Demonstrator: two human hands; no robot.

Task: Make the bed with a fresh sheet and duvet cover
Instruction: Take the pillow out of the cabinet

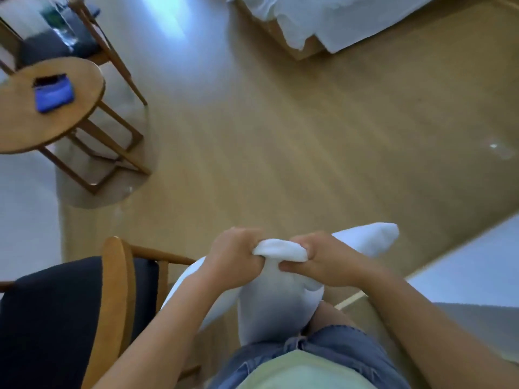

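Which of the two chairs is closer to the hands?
The chair at lower left, beside the left hand gripping the white cloth; the other chair stands beyond the round table.

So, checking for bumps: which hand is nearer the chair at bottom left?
Left. The left hand grips the white linen just right of the chair; the right hand grips it farther right.

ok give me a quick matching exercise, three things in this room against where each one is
Things:
1 white cloth
2 blue pouch
3 bed

Places:
A top right of the view, across the wooden floor
B gripped by the left hand and right hand
C on the round table

Pairs: 1-B, 2-C, 3-A
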